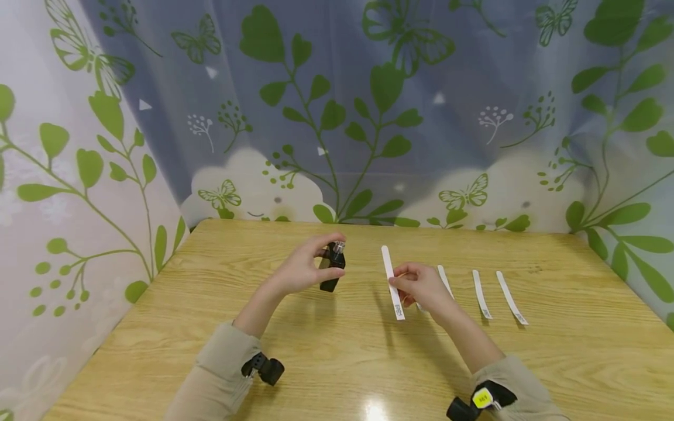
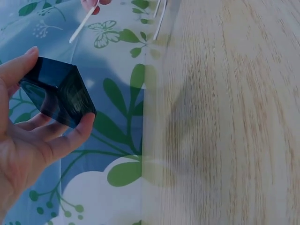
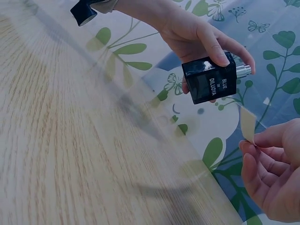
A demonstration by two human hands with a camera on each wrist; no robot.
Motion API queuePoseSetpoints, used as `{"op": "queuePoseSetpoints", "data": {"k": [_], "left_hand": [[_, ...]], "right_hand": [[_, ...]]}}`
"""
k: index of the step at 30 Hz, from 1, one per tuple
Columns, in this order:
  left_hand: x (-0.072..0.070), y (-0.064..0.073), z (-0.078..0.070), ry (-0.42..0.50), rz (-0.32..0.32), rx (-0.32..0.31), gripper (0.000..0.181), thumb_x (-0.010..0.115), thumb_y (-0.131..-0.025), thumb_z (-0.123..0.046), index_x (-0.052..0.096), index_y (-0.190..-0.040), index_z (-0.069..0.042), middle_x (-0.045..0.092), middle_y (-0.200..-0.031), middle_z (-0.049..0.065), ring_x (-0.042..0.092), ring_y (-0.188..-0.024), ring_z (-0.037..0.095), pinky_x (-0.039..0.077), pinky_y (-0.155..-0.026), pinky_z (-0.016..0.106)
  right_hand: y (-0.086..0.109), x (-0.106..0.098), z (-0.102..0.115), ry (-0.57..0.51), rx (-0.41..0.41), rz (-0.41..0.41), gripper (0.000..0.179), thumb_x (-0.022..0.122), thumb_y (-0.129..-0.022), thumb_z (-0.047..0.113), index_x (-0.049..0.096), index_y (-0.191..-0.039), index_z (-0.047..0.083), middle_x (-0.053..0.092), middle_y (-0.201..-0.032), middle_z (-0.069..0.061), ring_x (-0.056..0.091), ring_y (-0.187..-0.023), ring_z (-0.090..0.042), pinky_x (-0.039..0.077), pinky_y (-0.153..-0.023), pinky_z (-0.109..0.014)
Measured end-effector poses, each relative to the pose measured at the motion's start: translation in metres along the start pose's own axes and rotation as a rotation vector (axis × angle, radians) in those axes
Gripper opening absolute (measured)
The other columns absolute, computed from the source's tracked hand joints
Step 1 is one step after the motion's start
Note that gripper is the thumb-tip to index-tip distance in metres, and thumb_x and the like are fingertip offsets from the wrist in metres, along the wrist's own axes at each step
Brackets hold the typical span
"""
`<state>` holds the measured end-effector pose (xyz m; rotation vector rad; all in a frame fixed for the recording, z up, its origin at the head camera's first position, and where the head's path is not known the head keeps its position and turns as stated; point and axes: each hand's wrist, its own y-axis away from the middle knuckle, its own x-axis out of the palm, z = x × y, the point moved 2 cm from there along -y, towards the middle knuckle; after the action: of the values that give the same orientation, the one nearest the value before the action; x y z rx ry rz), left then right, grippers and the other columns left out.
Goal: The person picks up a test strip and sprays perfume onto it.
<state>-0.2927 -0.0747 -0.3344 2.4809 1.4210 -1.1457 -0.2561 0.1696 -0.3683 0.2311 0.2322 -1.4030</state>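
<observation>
My left hand (image 1: 297,268) grips a dark glass perfume bottle (image 3: 208,80), labelled "BLUE DE DILUOYA", above the table. One finger reaches over to the bottle's silver spray nozzle (image 3: 243,71), and the thumb presses against its side. The bottle's base (image 2: 55,72) faces the left wrist camera. A short way to the right, my right hand (image 1: 425,289) pinches a white paper test strip (image 1: 387,263) between thumb and fingers. Small handwriting marks the strip's lower end. Bottle and strip are apart, with the nozzle nearer the strip in the right wrist view.
More white strips lie on the wooden table (image 1: 326,362) to the right: one partly behind my right hand (image 1: 444,278), one beyond it (image 1: 481,295), and another farther right (image 1: 511,298). A leaf-patterned curtain (image 1: 337,146) hangs along the table's back edge.
</observation>
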Motion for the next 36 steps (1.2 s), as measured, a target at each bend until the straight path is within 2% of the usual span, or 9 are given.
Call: {"op": "queuePoseSetpoints", "data": {"k": [3, 8, 15, 24, 36], "left_hand": [[0.0012, -0.0005, -0.0021, -0.045, 0.001, 0.027, 0.058, 0.072, -0.083, -0.019, 0.046, -0.135, -0.011, 0.048, -0.132, 0.010, 0.049, -0.113, 0.025, 0.042, -0.094, 0.041], [0.0029, -0.0006, -0.0036, -0.085, -0.015, 0.012, 0.058, 0.073, -0.082, -0.020, 0.049, -0.134, -0.013, 0.050, -0.130, 0.008, 0.050, -0.111, 0.024, 0.042, -0.093, 0.042], [0.0033, -0.0007, -0.0060, -0.100, -0.034, 0.002, 0.057, 0.075, -0.080, -0.019, 0.051, -0.132, -0.015, 0.051, -0.128, 0.007, 0.051, -0.110, 0.023, 0.043, -0.092, 0.039], [0.0041, 0.0002, -0.0083, -0.116, -0.026, -0.035, 0.056, 0.076, -0.079, -0.020, 0.053, -0.130, -0.020, 0.051, -0.120, 0.008, 0.050, -0.108, 0.028, 0.043, -0.089, 0.048], [0.0059, 0.0014, -0.0045, -0.111, -0.032, -0.026, 0.054, 0.074, -0.081, -0.021, 0.053, -0.130, -0.020, 0.049, -0.117, 0.007, 0.048, -0.104, 0.025, 0.044, -0.085, 0.045]], "right_hand": [[-0.0021, 0.0018, -0.0013, 0.001, 0.006, -0.020, 0.021, 0.060, -0.089, 0.007, 0.057, -0.103, -0.008, 0.061, -0.068, -0.004, 0.055, -0.058, -0.015, 0.050, -0.053, -0.028], [-0.0038, 0.0056, -0.0013, -0.002, -0.006, -0.026, 0.022, 0.060, -0.089, 0.007, 0.057, -0.104, -0.009, 0.060, -0.068, -0.004, 0.055, -0.057, -0.016, 0.052, -0.054, -0.031], [-0.0041, 0.0082, -0.0012, -0.008, 0.005, -0.030, 0.023, 0.060, -0.089, 0.008, 0.057, -0.105, -0.007, 0.060, -0.069, -0.005, 0.054, -0.058, -0.016, 0.052, -0.055, -0.034], [-0.0044, 0.0097, -0.0028, -0.037, 0.008, -0.033, 0.021, 0.060, -0.089, 0.007, 0.057, -0.105, -0.007, 0.060, -0.068, -0.004, 0.053, -0.057, -0.016, 0.051, -0.053, -0.034], [-0.0034, 0.0106, -0.0037, -0.047, 0.014, -0.035, 0.020, 0.059, -0.090, 0.006, 0.057, -0.104, -0.007, 0.060, -0.069, -0.003, 0.053, -0.057, -0.015, 0.050, -0.051, -0.031]]}}
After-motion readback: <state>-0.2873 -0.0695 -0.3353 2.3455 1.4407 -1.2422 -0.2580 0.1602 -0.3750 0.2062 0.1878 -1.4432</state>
